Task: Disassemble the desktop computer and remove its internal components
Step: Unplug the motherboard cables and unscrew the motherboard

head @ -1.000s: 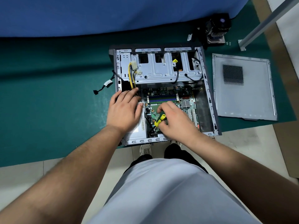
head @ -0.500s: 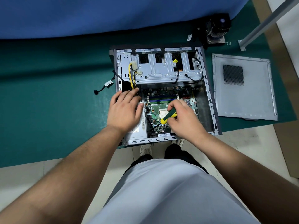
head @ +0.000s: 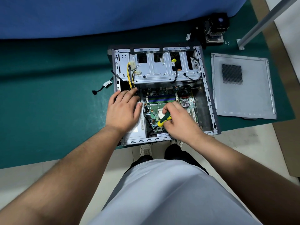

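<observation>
An open desktop case lies on its side on the green mat. Inside it a green motherboard with blue memory slots shows below a silver drive cage. My left hand rests flat, fingers straight, on the silver power supply at the case's left. My right hand grips a green and yellow screwdriver, whose dark shaft slants down-left to the board's near left corner. The CPU socket shows just left of that hand.
The removed side panel lies flat to the right of the case. A black cooler with a fan stands at the back right, small screws beside it. A loose black cable trails left of the case. The table edge runs close to my legs.
My right hand has shifted with the screwdriver, from the board's near middle a little away and right; the tool now slants down-left. The left hand has stayed on the power supply.
</observation>
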The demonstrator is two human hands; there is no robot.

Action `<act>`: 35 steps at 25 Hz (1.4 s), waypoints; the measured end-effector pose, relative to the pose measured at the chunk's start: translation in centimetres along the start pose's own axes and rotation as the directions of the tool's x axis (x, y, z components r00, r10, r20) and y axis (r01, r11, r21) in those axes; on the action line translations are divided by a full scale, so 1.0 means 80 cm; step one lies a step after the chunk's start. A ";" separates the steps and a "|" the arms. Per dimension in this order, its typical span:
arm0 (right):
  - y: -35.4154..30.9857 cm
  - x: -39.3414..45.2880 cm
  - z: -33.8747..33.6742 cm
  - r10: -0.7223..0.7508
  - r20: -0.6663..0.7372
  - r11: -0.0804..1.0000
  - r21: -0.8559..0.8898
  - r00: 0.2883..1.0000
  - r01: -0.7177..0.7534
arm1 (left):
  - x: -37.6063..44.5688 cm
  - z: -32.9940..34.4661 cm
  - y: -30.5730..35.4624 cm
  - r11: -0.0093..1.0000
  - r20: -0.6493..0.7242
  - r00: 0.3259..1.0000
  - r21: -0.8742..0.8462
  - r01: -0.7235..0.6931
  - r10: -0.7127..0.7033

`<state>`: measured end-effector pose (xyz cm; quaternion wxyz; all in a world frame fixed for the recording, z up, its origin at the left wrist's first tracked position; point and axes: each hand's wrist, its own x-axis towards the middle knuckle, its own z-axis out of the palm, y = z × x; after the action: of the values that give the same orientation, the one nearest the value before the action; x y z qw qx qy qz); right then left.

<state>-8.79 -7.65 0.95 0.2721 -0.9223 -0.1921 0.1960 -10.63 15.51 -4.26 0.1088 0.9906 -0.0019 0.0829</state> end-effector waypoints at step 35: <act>-0.005 0.010 -0.117 0.170 -0.328 0.949 0.307 0.929 -0.066 | 0.043 -0.053 0.043 0.408 0.399 0.872 -0.773 0.486 -0.283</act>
<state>-3.86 -10.97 8.20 0.4219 -0.9023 -0.0532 0.0711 -8.04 13.14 1.13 0.5977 0.7801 0.1750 -0.0589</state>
